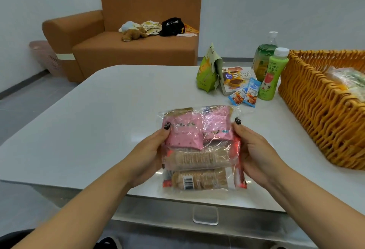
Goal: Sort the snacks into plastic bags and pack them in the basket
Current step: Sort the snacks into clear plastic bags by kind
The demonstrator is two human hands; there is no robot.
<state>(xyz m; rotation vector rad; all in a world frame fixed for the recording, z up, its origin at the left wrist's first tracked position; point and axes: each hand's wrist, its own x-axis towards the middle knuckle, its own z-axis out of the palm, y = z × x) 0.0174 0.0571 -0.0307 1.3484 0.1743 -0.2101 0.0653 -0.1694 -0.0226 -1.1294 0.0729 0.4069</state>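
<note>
Plastic bag [199, 148] of snacks — both hands [150, 152] clasped on its sides — seemingly above table [98, 122].

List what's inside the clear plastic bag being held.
The plastic bag shows two pink packets above two biscuit sleeves, with a red wrapper along its right side. Anything behind them is hidden.
</note>
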